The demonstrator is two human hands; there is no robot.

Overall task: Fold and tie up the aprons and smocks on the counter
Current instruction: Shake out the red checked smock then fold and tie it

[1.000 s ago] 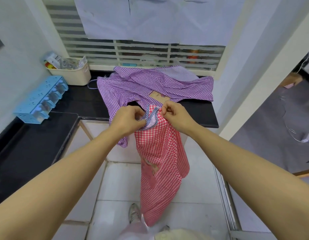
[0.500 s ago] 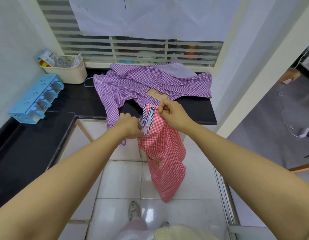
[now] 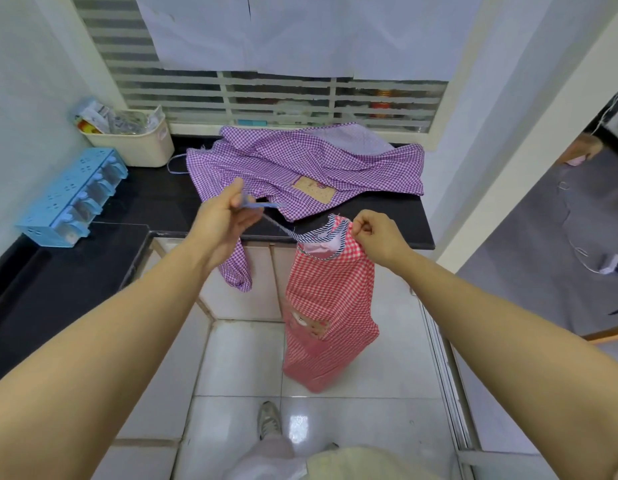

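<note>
Left hand (image 3: 227, 216) drawn apart from right hand (image 3: 376, 237); tie strap (image 3: 278, 225) pinched, stretched taut from collar. Red smock (image 3: 330, 306) pinched at neck by right hand, hung before counter (image 3: 155, 199). Tying judged started.

I find no word, brand or number that I can read anywhere in this view. The packets (image 3: 99, 114) in the cream basket (image 3: 141, 148) carry coloured print, but it is too blurred for me to make out. The tan patch (image 3: 312, 188) on the purple smock (image 3: 276, 157) and the pink patch (image 3: 309, 323) on the red smock (image 3: 335, 285) show me only faint marks.
</note>
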